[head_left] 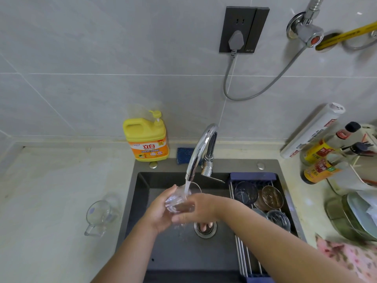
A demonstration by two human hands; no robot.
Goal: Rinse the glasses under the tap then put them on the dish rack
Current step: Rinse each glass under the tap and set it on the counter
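Head view: the glass [179, 201] is under the tap [201, 148], in the stream over the sink [183, 254]. The left hand [161, 213] and right hand [196, 210] are both wrapped round it. Running water blurs its outline and the right fingertips are hidden underneath. Just to the right, more glasses [245, 193] sit on the dish rack [253, 176], partly behind the right forearm.

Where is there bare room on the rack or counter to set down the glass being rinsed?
The dish rack has bare bars at its near end, under the right forearm; its far half is crowded with glasses. The left counter is bare around the glass jug. The right counter is crowded with bottles and plates.
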